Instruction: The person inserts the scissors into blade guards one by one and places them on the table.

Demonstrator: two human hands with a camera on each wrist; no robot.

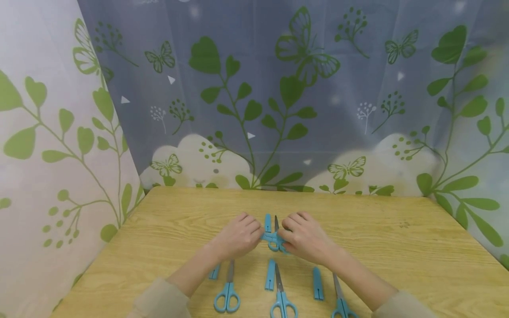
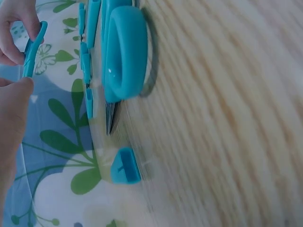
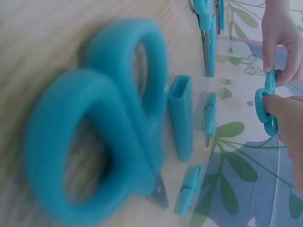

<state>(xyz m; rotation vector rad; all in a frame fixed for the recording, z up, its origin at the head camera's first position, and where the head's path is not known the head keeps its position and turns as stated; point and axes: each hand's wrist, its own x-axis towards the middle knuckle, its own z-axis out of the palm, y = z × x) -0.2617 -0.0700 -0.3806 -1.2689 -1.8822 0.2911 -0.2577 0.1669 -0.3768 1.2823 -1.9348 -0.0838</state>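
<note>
My left hand and right hand meet over the middle of the table, with a pair of blue-handled scissors held level between them. In the right wrist view, the right hand's thumb and fingers grip the handle loops. The left hand pinches the blue blade cover at the other end, and the cover sits over the blades, which are hidden. The left wrist view shows the same covered scissors spanning the two hands. Just behind, another blue cover and a dark scissor blade lie on the table, partly hidden by the hands.
Nearer on the wooden table lie three open-bladed scissors: left, middle and right. Blue covers lie beside them: left, middle and right. A patterned curtain hangs behind.
</note>
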